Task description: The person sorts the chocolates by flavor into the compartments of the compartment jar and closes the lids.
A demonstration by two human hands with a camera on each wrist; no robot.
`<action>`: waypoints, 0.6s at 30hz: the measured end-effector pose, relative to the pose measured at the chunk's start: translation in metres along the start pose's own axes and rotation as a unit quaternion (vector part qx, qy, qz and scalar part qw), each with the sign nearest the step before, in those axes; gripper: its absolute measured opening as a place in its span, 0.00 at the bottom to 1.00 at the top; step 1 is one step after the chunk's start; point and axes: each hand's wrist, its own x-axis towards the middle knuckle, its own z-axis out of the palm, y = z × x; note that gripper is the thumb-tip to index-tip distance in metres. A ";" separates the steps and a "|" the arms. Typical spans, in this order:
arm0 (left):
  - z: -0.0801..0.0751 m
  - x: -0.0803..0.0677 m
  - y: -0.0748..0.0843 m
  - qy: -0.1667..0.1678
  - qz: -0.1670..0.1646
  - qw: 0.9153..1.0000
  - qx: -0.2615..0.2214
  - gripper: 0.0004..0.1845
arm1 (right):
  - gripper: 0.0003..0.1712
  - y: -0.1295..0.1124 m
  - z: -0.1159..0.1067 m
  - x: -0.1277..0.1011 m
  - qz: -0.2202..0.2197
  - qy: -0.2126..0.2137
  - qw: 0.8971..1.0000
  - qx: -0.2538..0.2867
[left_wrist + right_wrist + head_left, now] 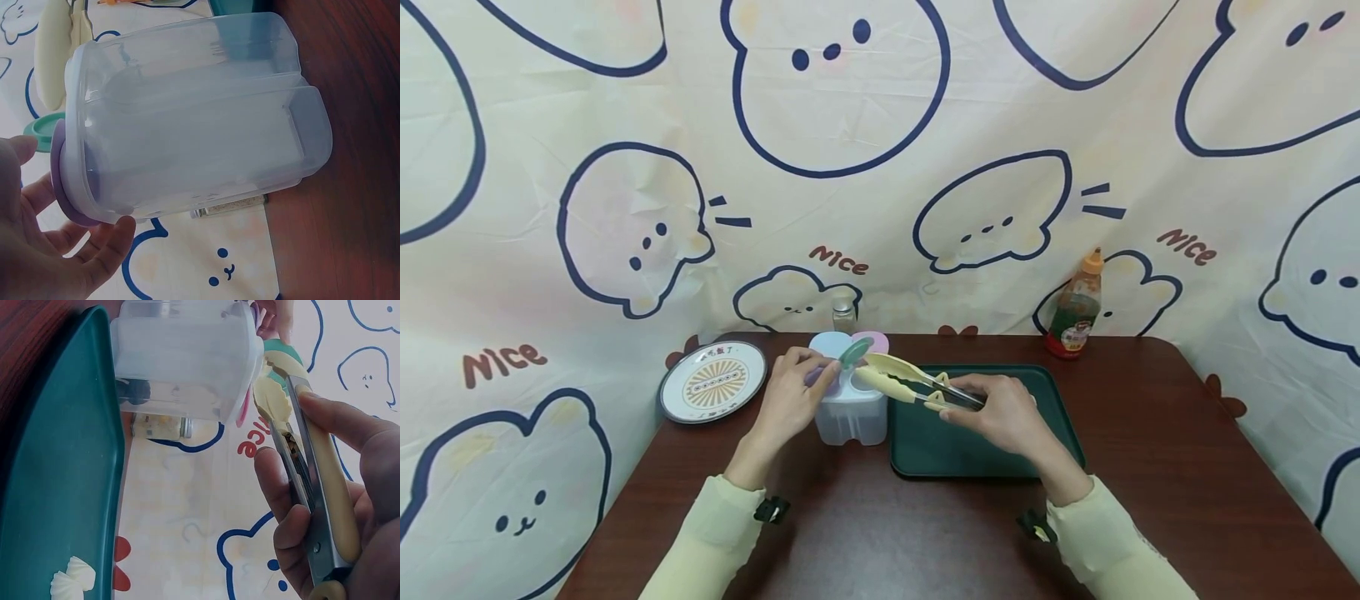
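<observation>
Pale yellow sleeves (715, 533) reach in over the front edge of the dark wooden table (887, 546), each with a small black device (771, 510) at the wrist. Toward the back edge, left of its middle, stands a clear plastic box (852, 421) with round coloured lids: blue (830, 342) and pink (872, 342) at the back, purple (60, 187) at the front left. A green lid (855, 352) is tilted up from the box's top. Its walls are cloudy; a dark patch shows through them in the right wrist view, but whether it lies inside or behind cannot be told.

Left hand (792, 396): the fingers are bent and loosely spread around the purple lid's side, the thumb tip at the green lid's edge; whether they pinch it cannot be told. Right hand (1003, 417): fingers and thumb are wrapped round the handles of yellow-and-metal tongs (325, 478). These hang above the left part of a dark green tray (955, 457), their tips a little apart, close beside the green lid and over the box.

That tray sits just right of the box, with ridged white pieces (69, 586) lying on it. Behind the box stands a small jar (844, 317). One white plate (715, 385) lies at the table's back left corner, and a sauce bottle (1075, 317) stands near the back right corner.
</observation>
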 end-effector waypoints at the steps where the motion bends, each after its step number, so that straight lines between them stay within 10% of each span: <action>1: 0.000 0.000 0.000 0.000 0.001 1.000 0.000 0.31 | 0.27 0.000 0.000 0.000 0.000 -0.001 1.000 0.001; 18: -0.001 0.000 0.000 -0.008 -0.002 1.000 0.004 0.32 | 0.30 0.014 -0.020 -0.007 0.005 -0.005 1.000 0.012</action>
